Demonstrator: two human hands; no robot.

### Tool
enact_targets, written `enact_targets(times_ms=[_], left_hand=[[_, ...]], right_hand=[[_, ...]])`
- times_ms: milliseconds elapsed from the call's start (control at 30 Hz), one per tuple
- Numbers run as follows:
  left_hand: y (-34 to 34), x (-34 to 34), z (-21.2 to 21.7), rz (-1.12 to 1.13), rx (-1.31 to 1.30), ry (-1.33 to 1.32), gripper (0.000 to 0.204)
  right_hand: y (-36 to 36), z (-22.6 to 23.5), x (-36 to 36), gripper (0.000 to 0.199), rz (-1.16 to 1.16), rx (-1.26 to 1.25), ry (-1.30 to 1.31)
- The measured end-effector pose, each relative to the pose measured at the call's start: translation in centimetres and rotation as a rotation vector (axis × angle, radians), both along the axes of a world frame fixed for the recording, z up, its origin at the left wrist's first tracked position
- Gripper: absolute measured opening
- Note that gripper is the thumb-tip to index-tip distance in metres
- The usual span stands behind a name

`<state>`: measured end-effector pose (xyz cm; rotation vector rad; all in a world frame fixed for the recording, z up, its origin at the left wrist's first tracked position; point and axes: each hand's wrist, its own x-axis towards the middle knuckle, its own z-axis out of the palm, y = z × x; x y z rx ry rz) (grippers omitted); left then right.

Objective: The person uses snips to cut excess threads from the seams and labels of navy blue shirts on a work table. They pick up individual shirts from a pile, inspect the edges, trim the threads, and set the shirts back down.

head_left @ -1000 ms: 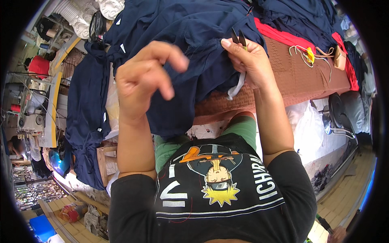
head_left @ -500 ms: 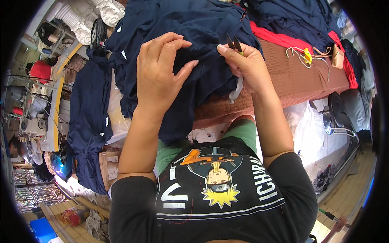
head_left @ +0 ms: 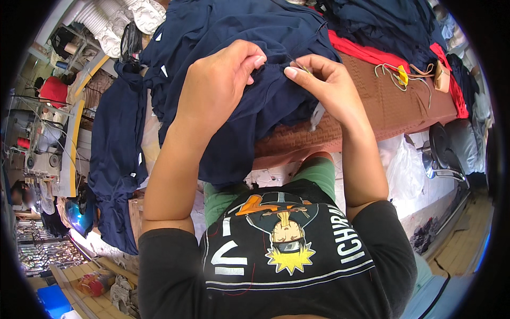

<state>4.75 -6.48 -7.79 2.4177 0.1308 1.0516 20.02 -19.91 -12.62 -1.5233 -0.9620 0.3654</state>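
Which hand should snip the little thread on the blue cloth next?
Probably the right hand: it already holds what looks like a small dark clipper at the fold of the navy cloth. The left hand pinches and steadies the cloth beside it.

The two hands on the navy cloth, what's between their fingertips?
In the head view, only a small fold of navy cloth lies between the left hand and right hand; both pinch it.

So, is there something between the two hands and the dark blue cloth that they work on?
Nothing visible. The left hand lies directly on the navy garment, and the right hand pinches its fabric, with a small thin tool in its fingers. Both touch the cloth already.
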Motion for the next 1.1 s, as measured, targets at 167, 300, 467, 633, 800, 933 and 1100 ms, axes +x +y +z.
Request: enact_targets(times_ms=[167,300,467,633,800,933,1100], left_hand=[[0.2,0.2,0.1,-0.001,-0.016,0.015,0.010],[0.2,0.5,0.1,-0.013,-0.024,0.023,0.009],[0.2,0.4,0.0,-0.011,0.007,0.015,0.009],[0.1,0.3,0.1,-0.003,0.035,0.013,0.010],[0.2,0.2,0.0,-0.005,0.026,0.006,0.010],[-0.1,0.0,0.1,-0.005,-0.025,0.013,0.015],[2.7,-4.3,4.5,-0.766,-0.177,-0.193,0.022]], right_hand=[[-1.2,2.2,-2.1,0.028,-0.061,0.164,-0.141],[-1.3,2.1,-3.2,0.021,0.039,0.019,-0.244],[-0.5,1.4,-3.3,0.023,-0.017,0.029,-0.274],[-0.3,1.6,-3.4,0.025,-0.037,0.006,-0.341],[-0.5,1.9,-3.5,0.025,-0.060,0.013,-0.399],[-0.4,1.9,-3.5,0.025,-0.043,-0.002,-0.411],[-1.4,2.1,-2.6,0.023,-0.075,0.068,-0.363]])
